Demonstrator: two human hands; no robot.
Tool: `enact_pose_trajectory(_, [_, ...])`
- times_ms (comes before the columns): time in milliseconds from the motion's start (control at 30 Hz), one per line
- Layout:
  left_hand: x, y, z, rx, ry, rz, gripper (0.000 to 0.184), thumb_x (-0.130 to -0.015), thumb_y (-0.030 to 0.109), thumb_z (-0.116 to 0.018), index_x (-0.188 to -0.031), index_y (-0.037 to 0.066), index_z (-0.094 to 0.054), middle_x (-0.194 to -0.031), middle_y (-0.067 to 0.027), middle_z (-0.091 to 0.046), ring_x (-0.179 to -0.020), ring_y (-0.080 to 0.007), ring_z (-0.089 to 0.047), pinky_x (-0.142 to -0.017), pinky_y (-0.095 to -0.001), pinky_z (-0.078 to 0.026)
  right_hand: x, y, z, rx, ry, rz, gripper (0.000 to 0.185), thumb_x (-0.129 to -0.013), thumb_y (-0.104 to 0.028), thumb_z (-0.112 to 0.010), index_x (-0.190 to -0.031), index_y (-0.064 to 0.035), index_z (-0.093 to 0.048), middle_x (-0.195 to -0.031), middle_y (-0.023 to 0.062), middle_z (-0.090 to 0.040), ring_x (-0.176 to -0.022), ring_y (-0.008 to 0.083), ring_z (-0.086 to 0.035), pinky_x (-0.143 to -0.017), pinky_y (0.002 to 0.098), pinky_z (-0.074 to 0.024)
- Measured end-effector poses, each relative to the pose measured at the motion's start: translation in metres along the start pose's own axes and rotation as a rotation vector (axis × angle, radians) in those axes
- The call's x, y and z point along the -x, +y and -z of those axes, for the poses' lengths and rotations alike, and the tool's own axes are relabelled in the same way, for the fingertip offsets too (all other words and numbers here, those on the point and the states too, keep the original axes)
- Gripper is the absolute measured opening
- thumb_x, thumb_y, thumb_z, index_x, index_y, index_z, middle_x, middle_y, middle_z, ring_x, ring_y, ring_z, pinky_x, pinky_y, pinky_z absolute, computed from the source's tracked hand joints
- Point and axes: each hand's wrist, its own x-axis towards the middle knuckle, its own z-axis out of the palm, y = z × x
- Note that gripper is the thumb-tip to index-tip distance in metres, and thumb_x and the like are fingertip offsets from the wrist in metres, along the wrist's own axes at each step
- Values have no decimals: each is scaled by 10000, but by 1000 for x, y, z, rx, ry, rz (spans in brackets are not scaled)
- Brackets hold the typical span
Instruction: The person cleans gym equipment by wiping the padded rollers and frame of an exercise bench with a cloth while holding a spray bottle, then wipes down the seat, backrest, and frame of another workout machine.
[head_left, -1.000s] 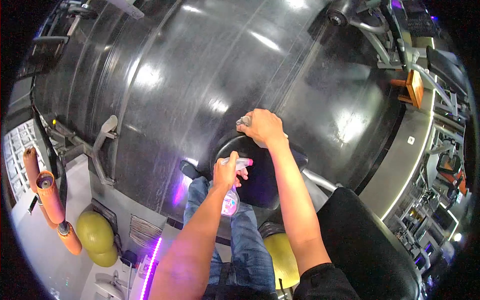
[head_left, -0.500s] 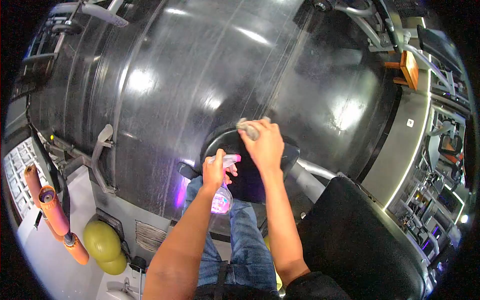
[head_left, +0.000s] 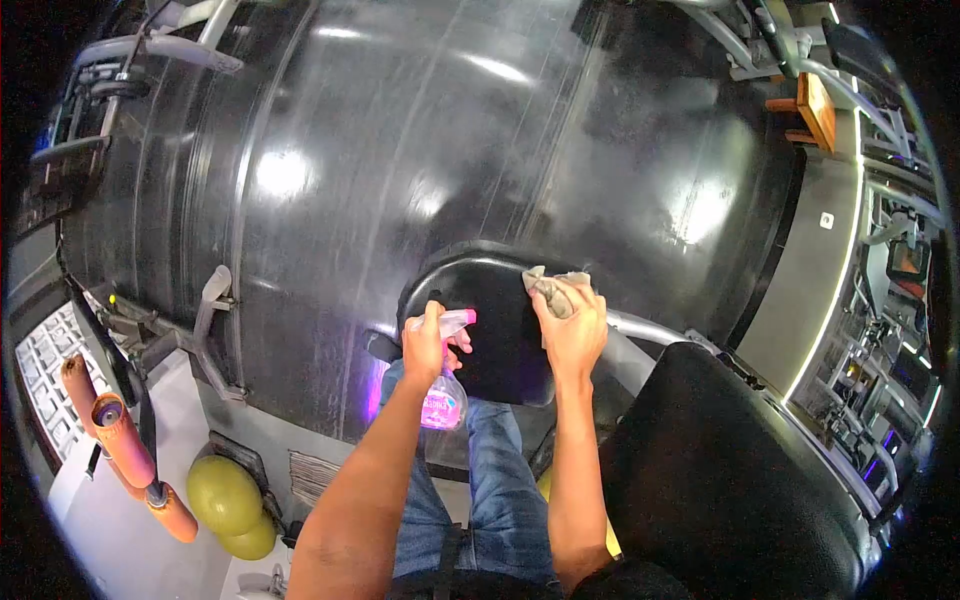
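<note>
My left hand (head_left: 428, 345) is closed around the neck of a clear spray bottle (head_left: 443, 402) with a pink nozzle tip and a pink label. The bottle is upright in front of my legs, over the near part of a black padded seat (head_left: 490, 335). In my right hand (head_left: 577, 335) is a crumpled greyish cloth (head_left: 556, 292), bunched between the fingers at the seat's right edge. Whether the cloth presses on the padding there I cannot tell.
A larger black backrest pad (head_left: 730, 480) stands at the right, joined by a metal frame tube (head_left: 640, 328). Dark rubber flooring (head_left: 350, 200) stretches ahead. To the left are a bent metal bar (head_left: 212, 310), orange rollers (head_left: 120, 445) and green balls (head_left: 230, 495).
My right hand has moved right and slightly nearer with the cloth, from the seat's far edge to its right edge. The left hand and bottle stay nearly in place.
</note>
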Motion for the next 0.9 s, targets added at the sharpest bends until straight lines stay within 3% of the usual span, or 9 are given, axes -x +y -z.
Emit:
enact_pose_trajectory(200, [0,0,4,11,-35,13,514,-910,375,-399,-788,-65,-637,-649,-159,-639,-452,-223,-597,-358,-328,-472,-19,-43,-32,-40,-57,127,217,-737,-229,-741,-937,-145,-732,-975,24,-656,-924,263,-584,-802,383,-507])
enact_pose_trajectory(333, [1,0,3,25,-14,16,507,-919,370,-386,-792,-62,-620,-650,-163,-637,-451,-225,-596,-350,-330,-470,-40,-65,-35,-71,-312,243,241,-736,-256,-736,-951,-147,-736,-993,42,-664,-945,284,-600,-819,405,-517])
enact_pose_trajectory(433, [1,-1,3,25,-16,-2,508,-923,374,-381,-800,-63,-610,-647,-165,-634,-447,-225,-593,-342,-330,-467,-60,-42,-17,21,-474,52,376,-714,-412,-723,-987,-153,-742,-1012,86,-675,-954,318,-647,-817,443,-521])
enact_pose_trajectory(567, [1,-2,2,-4,-11,-25,529,-913,391,-372,-789,-70,-598,-647,-173,-626,-436,-236,-579,-342,-342,-474,-85,-15,0,91,-503,-128,446,-681,-464,-732,-960,-116,-747,-957,140,-707,-912,319,-676,-820,427,-529])
enact_pose_trajectory(667, [2,1,0,-4,1,-16,541,-908,399,-361,-796,-81,-586,-653,-187,-621,-430,-248,-572,-343,-352,-483,-99,-18,-7,94,-674,-206,478,-667,-490,-728,-944,-101,-750,-925,165,-712,-915,326,-681,-830,422,-530])
enact_pose_trajectory(900, [3,1,2,36,9,4,503,-902,361,-406,-807,-80,-628,-636,-160,-631,-470,-227,-606,-348,-320,-461,-97,-60,-63,66,-633,96,443,-663,-479,-744,-951,-143,-753,-925,178,-708,-914,345,-676,-833,431,-536])
